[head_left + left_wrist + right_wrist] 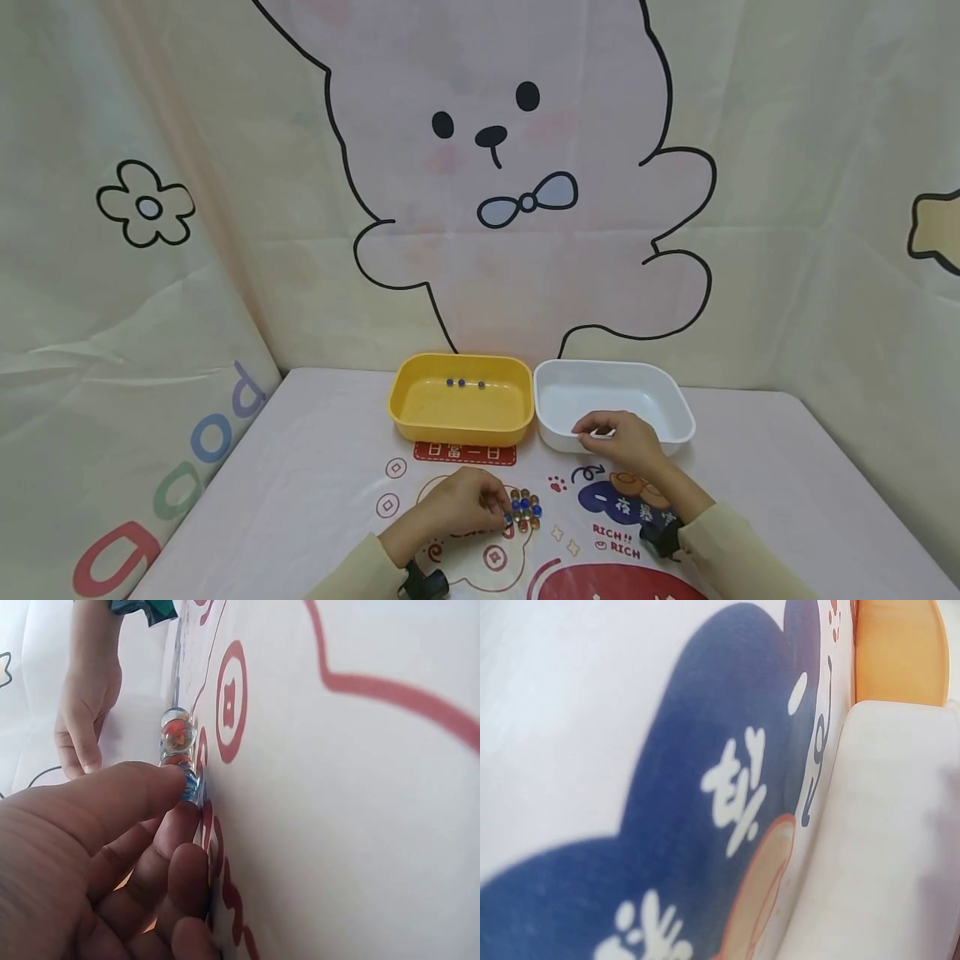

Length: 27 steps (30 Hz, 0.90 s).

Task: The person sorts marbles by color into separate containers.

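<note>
Right hand (621,442) at white tray's edge (557,432)

Marble cluster (525,503): blue and amber, closely grouped.
Held marble (190,784): blue, pinched at cluster's eight o'clock.
White tray (615,387): placed at cluster's one o'clock.

Left hand (112,851): thumb and forefinger pinching one blue marble (191,785). Clear marbles (178,736) with orange-red insides, just beyond the thumb. Right hand (86,712), upper left, dark device (152,609) at wrist. White tabletop (352,825), red printed lines.
</note>
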Tool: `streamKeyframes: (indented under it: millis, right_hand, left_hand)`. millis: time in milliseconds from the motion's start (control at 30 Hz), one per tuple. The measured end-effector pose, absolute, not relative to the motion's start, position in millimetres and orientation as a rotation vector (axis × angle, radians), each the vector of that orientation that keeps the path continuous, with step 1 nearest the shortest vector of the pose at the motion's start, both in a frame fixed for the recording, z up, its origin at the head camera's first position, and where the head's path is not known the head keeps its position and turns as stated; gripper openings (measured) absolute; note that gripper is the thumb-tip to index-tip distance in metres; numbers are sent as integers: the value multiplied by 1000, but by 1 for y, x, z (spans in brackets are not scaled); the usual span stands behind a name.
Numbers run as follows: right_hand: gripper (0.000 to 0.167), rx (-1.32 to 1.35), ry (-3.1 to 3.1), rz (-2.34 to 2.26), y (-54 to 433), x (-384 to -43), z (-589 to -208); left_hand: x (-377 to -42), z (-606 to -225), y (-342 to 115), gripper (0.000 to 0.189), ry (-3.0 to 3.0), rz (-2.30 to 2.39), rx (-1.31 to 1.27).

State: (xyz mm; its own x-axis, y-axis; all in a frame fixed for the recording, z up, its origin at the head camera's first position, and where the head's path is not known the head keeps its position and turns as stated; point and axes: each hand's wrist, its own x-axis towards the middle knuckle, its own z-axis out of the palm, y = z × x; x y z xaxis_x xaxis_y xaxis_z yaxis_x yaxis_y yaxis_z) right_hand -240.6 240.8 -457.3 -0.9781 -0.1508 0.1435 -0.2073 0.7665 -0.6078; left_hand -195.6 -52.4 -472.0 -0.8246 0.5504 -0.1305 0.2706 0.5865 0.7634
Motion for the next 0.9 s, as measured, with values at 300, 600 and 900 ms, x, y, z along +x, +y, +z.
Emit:
streamKeyframes:
  millis: [300,600,900]
  right_hand:
    - [8,285,-2881,1008,241,-241,-459]
    - [8,302,-2871,1013,241,-240,-458]
    - [8,294,-2868,1029,241,-240,-458]
  left_hand:
    - [-196,-469,-55,11,2446,1142,650]
    - [-196,-463,-57,10,2445,1154,606]
    - [-198,-462,-57,10,2493,1147,620]
